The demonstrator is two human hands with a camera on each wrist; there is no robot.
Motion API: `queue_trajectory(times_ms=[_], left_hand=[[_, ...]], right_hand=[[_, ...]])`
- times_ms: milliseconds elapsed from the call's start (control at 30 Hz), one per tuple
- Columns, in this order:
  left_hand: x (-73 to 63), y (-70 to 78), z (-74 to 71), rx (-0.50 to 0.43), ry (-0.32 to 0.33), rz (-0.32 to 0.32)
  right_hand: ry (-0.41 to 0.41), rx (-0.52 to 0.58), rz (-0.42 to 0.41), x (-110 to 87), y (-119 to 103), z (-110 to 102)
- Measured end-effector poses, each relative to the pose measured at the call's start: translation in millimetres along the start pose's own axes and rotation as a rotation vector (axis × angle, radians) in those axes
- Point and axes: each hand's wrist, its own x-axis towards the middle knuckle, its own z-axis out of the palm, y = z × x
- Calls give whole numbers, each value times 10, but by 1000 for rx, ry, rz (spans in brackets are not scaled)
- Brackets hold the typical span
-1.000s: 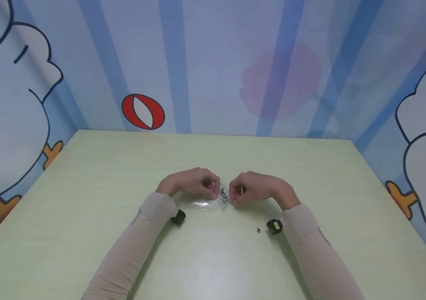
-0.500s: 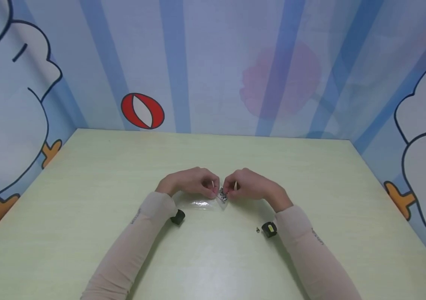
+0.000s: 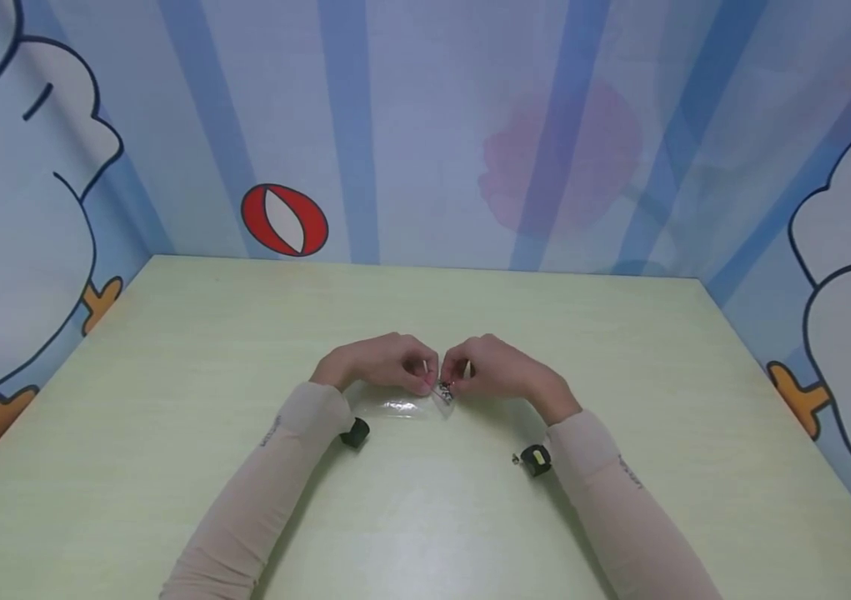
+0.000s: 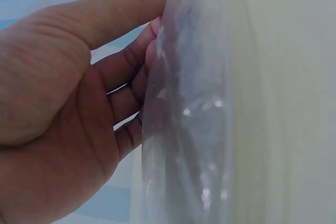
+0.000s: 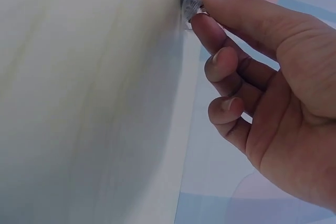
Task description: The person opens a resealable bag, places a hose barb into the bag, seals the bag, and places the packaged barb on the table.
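Note:
My left hand (image 3: 389,363) pinches the edge of a clear plastic bag (image 3: 402,407) between thumb and forefinger. In the left wrist view the crinkled bag (image 4: 194,103) hangs alongside the fingers. Small shiny metal pieces (image 3: 446,392), too small to name, lie bunched in its right corner. My right hand (image 3: 498,368) meets the bag from the other side, thumb and forefinger tips right at these pieces. In the right wrist view its other fingers (image 5: 223,64) curl loosely in the air. I cannot tell whether the right fingertips grip a piece.
One tiny loose metal piece (image 3: 515,459) lies on the pale table (image 3: 425,525), beside the black wrist camera (image 3: 536,459) of the right arm. Another black wrist camera (image 3: 355,433) sits under the left cuff. A printed cloth backdrop (image 3: 425,133) encloses the table's back and sides.
My right hand has moved left, from a short way off the bag to the metal pieces in its corner. The left hand stays in place, still pinching the bag.

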Motion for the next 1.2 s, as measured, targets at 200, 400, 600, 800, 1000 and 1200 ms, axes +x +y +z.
queue_trajectory(times_ms=[200,400,600,800,1000,1200], left_hand=[[-9,-9,-1,8,-4,-10],[-13,-40,19,-4,-5,-14],[-28,-56,21,-1,2,-15],[-16,-49,12,-6,1,-10],[-7,-32,12,6,-2,-23],[2,-5,2,12,-3,-39]], right_hand=[[-2,32,-4,-25,26,-41],[-6,27,10,-52,64,-75],[-45,39,24,-101,71,-139],[-87,50,41,-186,77,-207],[-149,54,52,-265,78,-256],[-221,46,88,-338,74,-262]])
